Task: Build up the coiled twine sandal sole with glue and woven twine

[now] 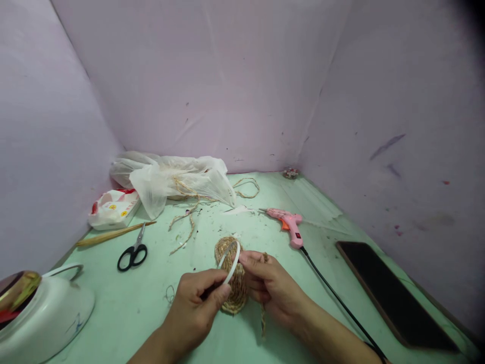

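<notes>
A thin white band (235, 262), bent into an arch like a headband, is pinched between the thumb and fingers of my left hand (199, 298). Beneath it lies an oval coiled piece of woven straw (237, 296), shaped like a small sole. My right hand (271, 285) is closed beside the straw piece, its fingertips at the band's side. A braided straw cord (262, 321) passes through the right fingers and hangs below them. Whether the right fingertips also grip the band or the straw piece, I cannot tell.
A pink glue gun (290, 222) with a black cable lies right of centre, near a dark phone (394, 293). Black-handled scissors (132, 253), a straw bundle (113, 234) and a white bowl (64, 308) are left. A plastic bag (182, 174) sits at the back.
</notes>
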A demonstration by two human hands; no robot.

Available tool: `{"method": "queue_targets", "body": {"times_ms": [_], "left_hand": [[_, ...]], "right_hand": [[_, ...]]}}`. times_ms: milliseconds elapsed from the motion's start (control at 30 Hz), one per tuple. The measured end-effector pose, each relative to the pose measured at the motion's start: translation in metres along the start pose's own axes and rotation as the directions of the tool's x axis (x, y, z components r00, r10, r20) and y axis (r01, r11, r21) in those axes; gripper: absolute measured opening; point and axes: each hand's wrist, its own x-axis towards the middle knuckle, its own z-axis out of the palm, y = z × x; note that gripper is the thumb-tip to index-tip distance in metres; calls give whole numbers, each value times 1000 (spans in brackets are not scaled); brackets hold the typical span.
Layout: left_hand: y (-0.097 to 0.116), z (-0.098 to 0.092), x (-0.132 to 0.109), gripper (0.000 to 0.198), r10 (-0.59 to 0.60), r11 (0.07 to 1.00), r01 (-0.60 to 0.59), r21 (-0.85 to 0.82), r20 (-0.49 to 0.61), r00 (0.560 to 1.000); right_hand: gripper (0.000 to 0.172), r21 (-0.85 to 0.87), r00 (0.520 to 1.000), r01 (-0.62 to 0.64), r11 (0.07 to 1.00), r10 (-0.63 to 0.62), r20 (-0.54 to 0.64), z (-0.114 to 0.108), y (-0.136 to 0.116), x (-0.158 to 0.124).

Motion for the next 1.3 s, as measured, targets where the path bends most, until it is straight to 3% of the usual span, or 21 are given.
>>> {"method": "queue_targets", "body": {"times_ms": [267,600,733,933,1167,1300], "left_hand": [[0,0,-2,21,14,999,-14,43,16,1000],[-10,14,-11,17,234,923,-215,318,-24,972],[-13,17,-12,20,271,893,-231,386,-51,961],[-10,18,-10,20,276,885,-237,402,-43,960],[-11,20,-10,19,252,894,-214,394,-45,967],[-9,20,-10,21,172,932,-152,328,-32,985]], "right_hand": [[32,-73,998,3,997,-8,-69,6,-3,-3],[25,5,997,-59,998,60,-40,10,9,-3],[24,34,998,-53,998,54,-33,12,12,-4],[22,154,998,-32,988,40,-46,12,14,-2],[12,85,998,-28,996,34,-61,10,14,-2],[11,57,999,-19,998,21,-34,9,15,-2]]}}
